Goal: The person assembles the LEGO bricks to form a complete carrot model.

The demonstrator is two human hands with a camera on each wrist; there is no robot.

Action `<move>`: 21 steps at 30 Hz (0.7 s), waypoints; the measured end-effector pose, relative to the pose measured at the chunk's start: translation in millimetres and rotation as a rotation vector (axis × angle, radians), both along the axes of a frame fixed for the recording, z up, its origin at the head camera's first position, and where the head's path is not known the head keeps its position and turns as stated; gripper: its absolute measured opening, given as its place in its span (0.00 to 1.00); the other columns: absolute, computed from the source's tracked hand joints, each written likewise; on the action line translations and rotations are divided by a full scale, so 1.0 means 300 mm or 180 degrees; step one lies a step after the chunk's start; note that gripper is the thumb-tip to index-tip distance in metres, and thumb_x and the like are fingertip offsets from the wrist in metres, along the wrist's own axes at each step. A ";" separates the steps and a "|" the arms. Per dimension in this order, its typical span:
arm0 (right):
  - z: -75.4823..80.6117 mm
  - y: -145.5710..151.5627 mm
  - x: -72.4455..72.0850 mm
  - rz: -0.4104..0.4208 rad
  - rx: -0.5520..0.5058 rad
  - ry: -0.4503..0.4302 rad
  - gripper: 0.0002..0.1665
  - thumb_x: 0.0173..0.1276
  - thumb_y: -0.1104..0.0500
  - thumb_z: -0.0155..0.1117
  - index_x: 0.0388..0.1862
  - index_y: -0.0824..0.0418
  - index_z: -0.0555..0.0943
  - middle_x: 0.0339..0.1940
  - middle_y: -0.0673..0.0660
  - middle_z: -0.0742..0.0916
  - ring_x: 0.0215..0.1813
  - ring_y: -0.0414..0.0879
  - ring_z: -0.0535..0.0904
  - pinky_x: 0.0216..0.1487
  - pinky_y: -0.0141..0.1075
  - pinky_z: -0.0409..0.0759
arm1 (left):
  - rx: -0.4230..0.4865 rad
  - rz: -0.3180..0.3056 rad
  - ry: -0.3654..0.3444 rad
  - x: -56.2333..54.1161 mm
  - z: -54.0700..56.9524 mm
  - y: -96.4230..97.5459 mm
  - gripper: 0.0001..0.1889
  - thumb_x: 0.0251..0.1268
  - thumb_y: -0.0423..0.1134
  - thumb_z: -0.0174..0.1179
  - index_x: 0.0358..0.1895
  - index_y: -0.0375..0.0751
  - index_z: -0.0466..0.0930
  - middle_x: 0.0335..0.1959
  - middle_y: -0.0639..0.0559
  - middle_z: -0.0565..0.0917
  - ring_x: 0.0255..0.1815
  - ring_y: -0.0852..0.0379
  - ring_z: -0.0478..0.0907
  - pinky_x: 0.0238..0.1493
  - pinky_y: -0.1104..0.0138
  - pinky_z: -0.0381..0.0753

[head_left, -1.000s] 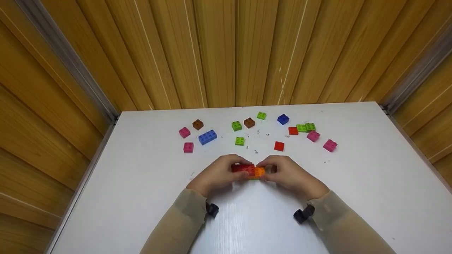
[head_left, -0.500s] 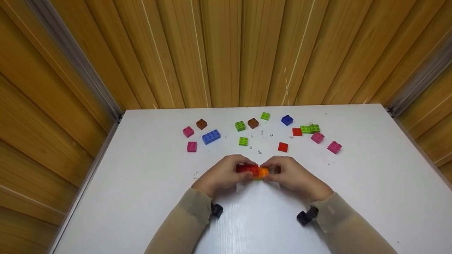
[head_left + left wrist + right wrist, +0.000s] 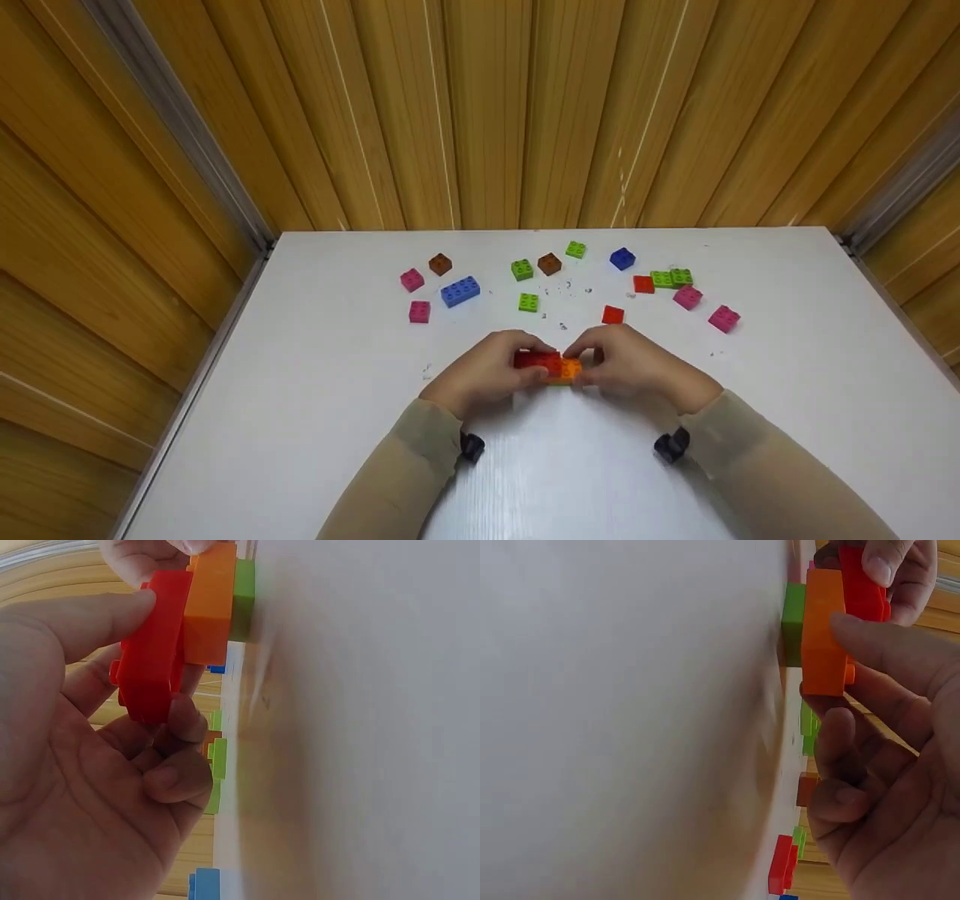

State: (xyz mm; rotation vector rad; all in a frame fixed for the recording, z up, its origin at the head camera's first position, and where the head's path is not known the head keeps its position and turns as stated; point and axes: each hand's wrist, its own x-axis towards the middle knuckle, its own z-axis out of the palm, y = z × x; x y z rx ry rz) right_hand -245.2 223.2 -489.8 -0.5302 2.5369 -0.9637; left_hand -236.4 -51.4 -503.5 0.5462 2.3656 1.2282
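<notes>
A small stack of toy building bricks stands on the white table between the hands. Its base is a green brick (image 3: 244, 604), with a long orange brick (image 3: 823, 652) over it and a red brick (image 3: 159, 649) on top, set off toward the left. My left hand (image 3: 491, 371) grips the red brick, thumb on its near side and fingers on the far side. My right hand (image 3: 637, 367) pinches the right end of the orange brick, with its thumb on the near face; the other fingers curl beneath the palm, as the right wrist view shows.
Loose bricks lie scattered beyond the hands: a long blue brick (image 3: 460, 291), a brown brick (image 3: 550, 263), a dark blue brick (image 3: 622, 259), a pink brick (image 3: 724, 319) and several others. Just past the right hand is a flat red brick (image 3: 613, 314). Wood-panelled walls (image 3: 487, 112) border the table.
The head view has shifted, so everything sits further right. My right hand has moved slightly forward, its knuckles now reaching the flat red brick in view. The left hand keeps its hold on the red brick.
</notes>
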 end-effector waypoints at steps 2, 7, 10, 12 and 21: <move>0.029 0.001 -0.033 0.0079 -0.0012 -0.0060 0.21 0.72 0.53 0.84 0.62 0.51 0.94 0.59 0.53 0.94 0.49 0.49 0.83 0.52 0.41 0.84 | -0.0026 0.0019 -0.0037 -0.003 0.004 -0.001 0.15 0.80 0.46 0.73 0.63 0.64 0.92 0.57 0.63 0.89 0.59 0.57 0.83 0.76 0.55 0.85; 0.114 -0.003 -0.118 0.0077 -0.0095 -0.0203 0.23 0.73 0.50 0.82 0.65 0.53 0.92 0.61 0.57 0.93 0.50 0.51 0.84 0.54 0.41 0.83 | -0.0094 0.0069 -0.0062 -0.004 0.005 0.002 0.15 0.79 0.49 0.74 0.64 0.70 0.91 0.59 0.66 0.89 0.62 0.58 0.82 0.80 0.52 0.82; 0.148 -0.024 -0.166 0.0021 -0.0067 -0.0231 0.23 0.75 0.49 0.80 0.65 0.54 0.92 0.63 0.58 0.93 0.55 0.52 0.85 0.57 0.41 0.84 | -0.0092 0.0070 -0.0061 -0.004 -0.002 0.000 0.16 0.78 0.50 0.75 0.64 0.72 0.91 0.59 0.67 0.89 0.63 0.58 0.82 0.80 0.52 0.82; 0.162 -0.046 -0.199 0.0005 -0.0013 -0.0230 0.23 0.76 0.49 0.79 0.66 0.54 0.91 0.63 0.57 0.93 0.58 0.53 0.86 0.60 0.43 0.85 | -0.0087 0.0072 -0.0070 -0.005 -0.005 -0.002 0.17 0.78 0.50 0.75 0.64 0.72 0.91 0.59 0.67 0.89 0.63 0.59 0.82 0.80 0.52 0.82; 0.182 -0.178 -0.321 -0.0002 -0.0111 -0.0173 0.21 0.81 0.51 0.73 0.68 0.56 0.90 0.69 0.60 0.91 0.61 0.57 0.87 0.70 0.54 0.86 | -0.0067 -0.0018 -0.0045 -0.016 -0.002 -0.001 0.15 0.80 0.49 0.73 0.64 0.68 0.91 0.57 0.67 0.89 0.60 0.60 0.82 0.80 0.52 0.81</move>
